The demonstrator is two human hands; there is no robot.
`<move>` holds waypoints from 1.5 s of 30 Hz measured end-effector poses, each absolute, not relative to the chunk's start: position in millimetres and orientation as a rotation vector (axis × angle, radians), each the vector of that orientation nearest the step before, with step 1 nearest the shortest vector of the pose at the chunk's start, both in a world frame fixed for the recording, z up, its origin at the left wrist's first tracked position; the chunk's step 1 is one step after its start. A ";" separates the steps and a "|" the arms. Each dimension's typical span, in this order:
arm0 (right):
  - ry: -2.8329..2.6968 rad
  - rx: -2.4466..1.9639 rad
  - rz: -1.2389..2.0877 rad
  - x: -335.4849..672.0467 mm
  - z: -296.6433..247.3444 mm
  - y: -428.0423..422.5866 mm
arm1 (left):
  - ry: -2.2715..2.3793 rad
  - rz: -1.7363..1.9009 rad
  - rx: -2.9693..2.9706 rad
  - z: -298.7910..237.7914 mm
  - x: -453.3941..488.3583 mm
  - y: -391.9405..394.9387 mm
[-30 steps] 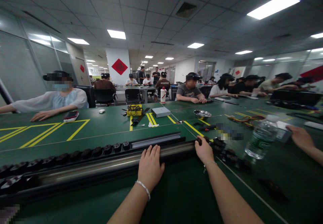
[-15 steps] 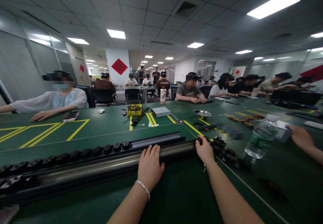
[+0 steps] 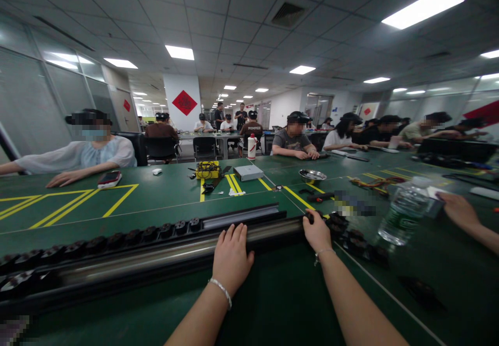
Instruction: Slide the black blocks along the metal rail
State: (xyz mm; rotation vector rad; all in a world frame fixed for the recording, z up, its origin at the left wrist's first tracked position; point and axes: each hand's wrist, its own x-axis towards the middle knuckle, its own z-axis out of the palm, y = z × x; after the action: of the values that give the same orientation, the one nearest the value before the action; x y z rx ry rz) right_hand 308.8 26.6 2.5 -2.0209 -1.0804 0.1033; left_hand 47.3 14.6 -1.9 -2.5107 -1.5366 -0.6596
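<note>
A long black rail (image 3: 140, 260) with a shiny metal channel lies across the green table. My left hand (image 3: 233, 260) rests on top of it, fingers stretched out and lying over the near rail. At the rail's right end, my right hand (image 3: 317, 234) has its fingers curled around the end; the fingertips are partly hidden. Behind runs a second, shorter-looking rail (image 3: 244, 216), beside a row of round black parts (image 3: 134, 236). More black parts (image 3: 353, 239) sit just right of my right hand.
Right of the black parts stands a clear water bottle (image 3: 405, 210); another person's hand (image 3: 462, 210) is beyond it. Farther back are a metal bowl (image 3: 312, 175), a grey box (image 3: 248, 172), a yellow item with black cables (image 3: 208, 169) and a phone (image 3: 109, 179). People sit around the table.
My hands and the rail have stayed in place. The other person's hand at the right has shifted slightly left.
</note>
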 end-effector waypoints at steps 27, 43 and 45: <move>-1.006 -2.028 0.095 315.8 0.2 26.8 | -1.530 -0.679 -2.505 -3.5 47.5 15.1; -0.985 -2.007 0.070 319.6 -3.7 29.0 | -1.531 -0.660 -2.488 -3.3 47.7 15.2; -0.976 -2.005 0.071 319.7 -3.8 29.1 | -1.528 -0.669 -2.487 -3.4 47.6 15.2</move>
State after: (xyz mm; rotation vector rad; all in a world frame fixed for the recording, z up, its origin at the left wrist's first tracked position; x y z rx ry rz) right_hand 319.7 29.1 -3.8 -2.0052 -0.9757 0.0709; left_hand 47.6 15.2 -3.4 -2.4869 -1.5279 -0.6688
